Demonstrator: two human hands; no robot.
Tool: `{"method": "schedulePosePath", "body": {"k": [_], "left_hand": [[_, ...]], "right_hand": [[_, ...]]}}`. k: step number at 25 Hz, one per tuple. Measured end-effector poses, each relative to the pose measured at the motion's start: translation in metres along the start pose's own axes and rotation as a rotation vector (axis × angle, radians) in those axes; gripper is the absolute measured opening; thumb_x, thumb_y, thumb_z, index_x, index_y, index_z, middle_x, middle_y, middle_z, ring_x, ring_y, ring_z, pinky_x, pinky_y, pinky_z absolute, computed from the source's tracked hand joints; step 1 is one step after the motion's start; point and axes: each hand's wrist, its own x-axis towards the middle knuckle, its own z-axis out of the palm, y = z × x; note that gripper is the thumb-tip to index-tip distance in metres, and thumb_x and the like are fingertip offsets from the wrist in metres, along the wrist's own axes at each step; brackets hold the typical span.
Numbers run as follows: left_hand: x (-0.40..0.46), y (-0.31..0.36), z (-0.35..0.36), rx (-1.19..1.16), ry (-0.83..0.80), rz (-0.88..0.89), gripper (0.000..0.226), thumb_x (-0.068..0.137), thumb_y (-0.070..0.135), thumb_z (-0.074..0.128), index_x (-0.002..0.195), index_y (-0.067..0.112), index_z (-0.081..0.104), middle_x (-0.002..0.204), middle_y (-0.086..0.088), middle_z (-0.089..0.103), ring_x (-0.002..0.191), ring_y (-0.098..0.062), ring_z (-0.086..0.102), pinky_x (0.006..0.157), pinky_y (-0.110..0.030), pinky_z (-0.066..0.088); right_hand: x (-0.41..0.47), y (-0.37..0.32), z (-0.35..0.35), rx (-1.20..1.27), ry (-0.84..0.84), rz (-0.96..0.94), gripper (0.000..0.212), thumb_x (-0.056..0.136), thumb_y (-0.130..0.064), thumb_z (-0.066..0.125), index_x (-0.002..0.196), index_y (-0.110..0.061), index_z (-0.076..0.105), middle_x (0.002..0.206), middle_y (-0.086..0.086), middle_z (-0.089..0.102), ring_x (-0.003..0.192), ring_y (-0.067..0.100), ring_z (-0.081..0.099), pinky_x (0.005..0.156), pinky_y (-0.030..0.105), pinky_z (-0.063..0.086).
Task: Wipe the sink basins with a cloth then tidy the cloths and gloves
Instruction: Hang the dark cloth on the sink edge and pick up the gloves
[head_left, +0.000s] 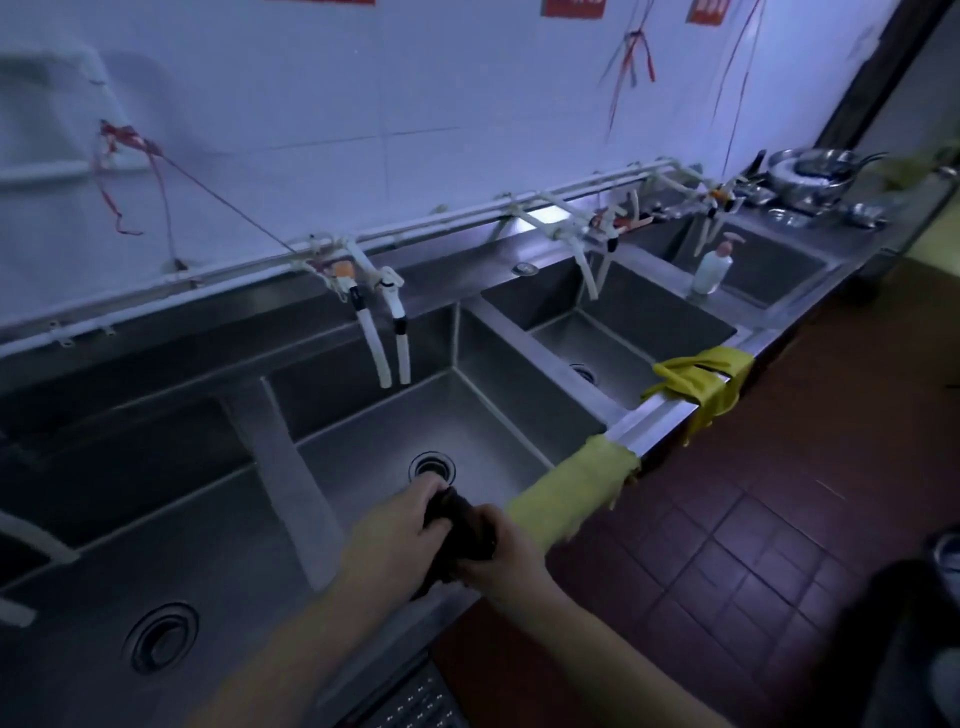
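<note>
A dark cloth (457, 525) is bunched between both my hands above the front edge of the middle steel sink basin (467, 415). My left hand (395, 530) grips its left part, just in front of the drain (431, 466). My right hand (498, 551) grips its right part. A yellow-green cloth (571, 491) is draped over the front rim to the right of my hands. A pair of yellow rubber gloves (701, 376) hangs over the rim further right, by the neighbouring basin (623, 332).
A near basin (104, 545) with its own drain lies at the left, and a far basin (769, 270) at the right. White hose taps (387, 343) hang over the middle basin. A soap pump bottle (714, 267) stands on a divider. Metal bowls (810, 171) are stacked far right. Red floor tiles (727, 519) lie below.
</note>
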Motion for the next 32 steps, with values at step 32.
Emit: {"method": "schedulePosePath", "body": {"k": [32], "left_hand": [[0.473,0.432,0.436,-0.511,-0.468,0.075,0.015,0.066,0.014,0.066,0.061,0.025,0.057,0.048,0.015,0.054,0.050,-0.004,0.048,0.053,-0.026,0.039]], "right_hand": [[0.134,0.070,-0.725,-0.028,0.803,0.155,0.028,0.076,0.006,0.061,0.059,-0.016,0.058,0.045,-0.009,0.054,0.043,0.004,0.052,0.041,0.018,0.041]]}}
